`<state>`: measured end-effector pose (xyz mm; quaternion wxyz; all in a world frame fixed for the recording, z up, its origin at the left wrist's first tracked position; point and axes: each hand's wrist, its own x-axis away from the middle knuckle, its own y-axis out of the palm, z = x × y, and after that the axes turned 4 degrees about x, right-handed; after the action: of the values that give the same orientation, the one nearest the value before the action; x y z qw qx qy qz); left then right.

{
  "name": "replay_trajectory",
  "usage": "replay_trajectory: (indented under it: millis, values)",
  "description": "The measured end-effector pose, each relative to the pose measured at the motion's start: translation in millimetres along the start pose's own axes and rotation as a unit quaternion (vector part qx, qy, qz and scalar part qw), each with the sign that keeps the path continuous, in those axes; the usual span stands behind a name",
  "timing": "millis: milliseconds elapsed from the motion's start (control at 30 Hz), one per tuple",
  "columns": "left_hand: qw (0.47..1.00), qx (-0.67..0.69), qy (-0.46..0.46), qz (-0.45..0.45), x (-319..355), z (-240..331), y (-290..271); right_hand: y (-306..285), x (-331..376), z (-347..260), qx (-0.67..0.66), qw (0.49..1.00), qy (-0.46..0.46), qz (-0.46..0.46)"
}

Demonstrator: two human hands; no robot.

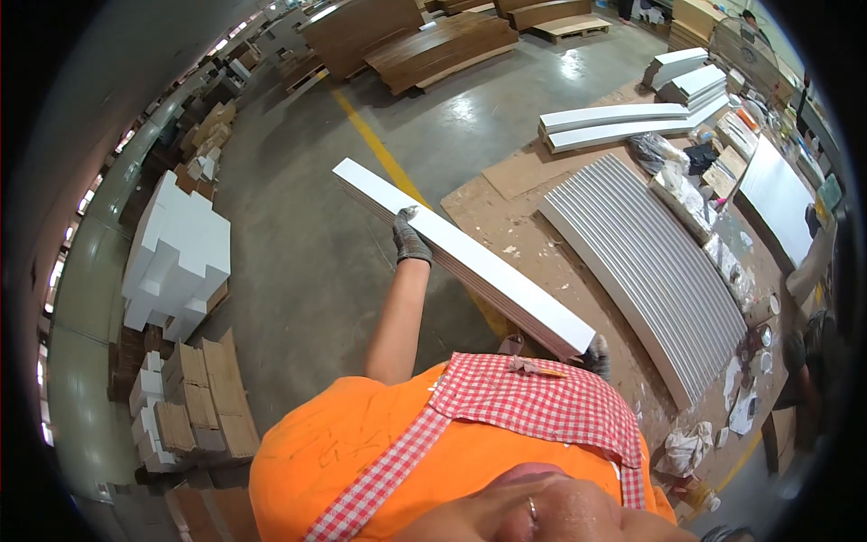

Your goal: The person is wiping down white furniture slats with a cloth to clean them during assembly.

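I carry a long, narrow white board [461,255] with a layered brown edge. It runs diagonally from upper left to lower right over the concrete floor. My left hand [411,240], in a grey glove, grips its near long edge about a third of the way along. My right hand [597,355], also gloved, holds the lower right end and is mostly hidden beneath the board and my red-checked apron [533,397]. To the right, a wide white ribbed panel [646,271] lies on brown sheets [506,217] spread over the floor.
White foam blocks [176,257] and cardboard boxes [203,397] stand at the left. A yellow line [370,140] crosses the floor. Long white boards [623,122] and stacks of wooden panels [438,45] lie at the back. Tins, bags and another person [813,361] crowd the right edge.
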<state>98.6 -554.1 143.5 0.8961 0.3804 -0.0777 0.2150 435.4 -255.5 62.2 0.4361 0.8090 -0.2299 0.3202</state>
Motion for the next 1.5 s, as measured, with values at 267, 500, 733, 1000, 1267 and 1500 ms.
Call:
replay_trajectory:
  millis: [267, 500, 733, 1000, 1267, 1500]
  values:
    - [0.977, -0.108, -0.180, 0.029, 24.2, -86.4, -5.7, -30.6, 37.6, -6.4, 0.004, 0.965, -0.151, 0.216]
    - [0.920, -0.260, -0.291, -0.043, 89.3, -161.7, -31.0, -214.7, 14.1, 28.6, 0.150, 0.909, -0.208, 0.329]
    - [0.882, -0.277, -0.376, -0.070, 132.6, -179.6, -24.3, -224.7, 68.3, -5.2, 0.115, 0.934, -0.140, 0.307]
    - [0.810, -0.326, -0.470, -0.129, 122.2, -183.4, -29.8, -161.7, 92.2, -18.0, 0.147, 0.916, -0.102, 0.359]
    - [0.792, -0.408, -0.443, -0.097, 142.9, -172.1, -4.4, -167.3, 97.2, -10.0, 0.180, 0.908, -0.061, 0.374]
    - [0.756, -0.489, -0.413, -0.139, 185.1, -164.0, 44.5, -151.1, 125.7, -47.1, 0.177, 0.886, -0.089, 0.420]
